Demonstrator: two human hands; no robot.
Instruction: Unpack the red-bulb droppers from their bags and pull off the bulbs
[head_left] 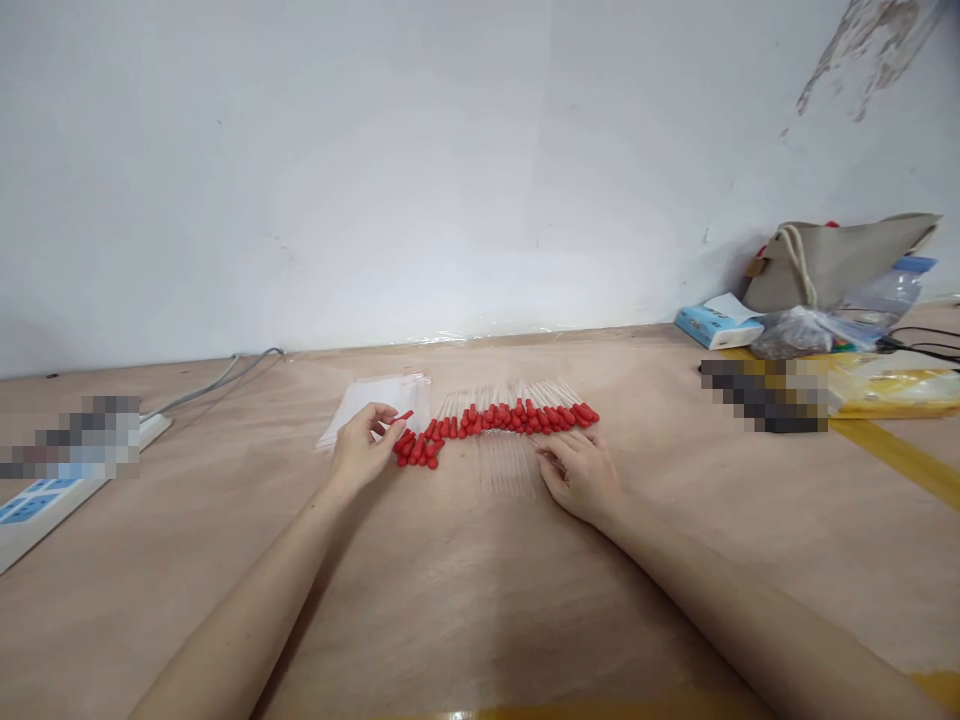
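My left hand (364,445) pinches a small red rubber bulb (405,415) between thumb and fingers. Just below it lies a cluster of loose red bulbs (420,456). My right hand (581,473) has its fingers pinched on the end of a thin clear tube (534,442). Nearby, several bare clear tubes (501,468) lie side by side on the table. Between the hands runs a row of droppers (517,413), their red bulbs toward me and their tubes pointing to the wall. Flat clear plastic bags (367,402) sit behind my left hand.
At the left edge is a white power strip (97,480) with a grey cable (217,382). Over on the right are a blue tissue pack (716,326), a dark blurred object (765,395), a beige bag (862,262) and yellow plastic packaging (892,388). A white wall (450,170) stands behind.
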